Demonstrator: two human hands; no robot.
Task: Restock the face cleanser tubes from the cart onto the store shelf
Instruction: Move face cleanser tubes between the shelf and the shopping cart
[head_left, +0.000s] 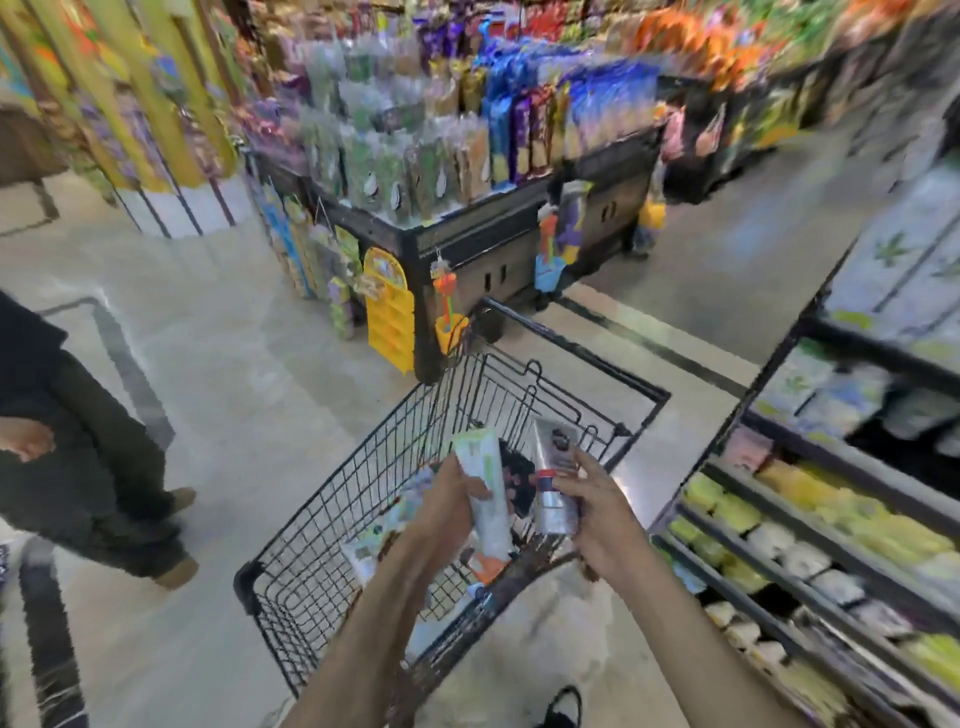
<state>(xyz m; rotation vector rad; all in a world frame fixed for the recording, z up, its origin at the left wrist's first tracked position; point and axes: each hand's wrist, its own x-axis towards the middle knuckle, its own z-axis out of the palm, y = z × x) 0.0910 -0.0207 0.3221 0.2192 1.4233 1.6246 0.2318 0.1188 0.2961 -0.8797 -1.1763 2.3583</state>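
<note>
A black wire cart (332, 519) stands in front of me with several cleanser tubes (374, 545) lying in its basket. My left hand (447, 512) grips a white and green tube with an orange cap (485, 499) above the basket. My right hand (602, 514) grips a silver tube with a red band (553, 483) just to the right of it. Both tubes are held roughly upright over the cart's near end. The store shelf (810, 525) with rows of yellow, green and white products runs along the right.
A person in dark clothes (88, 467) stands on the left, close to the cart. A black display stand (467, 234) loaded with snack bags sits just beyond the cart's far end. Pale floor lies between them. My shoe (563, 706) shows at the bottom.
</note>
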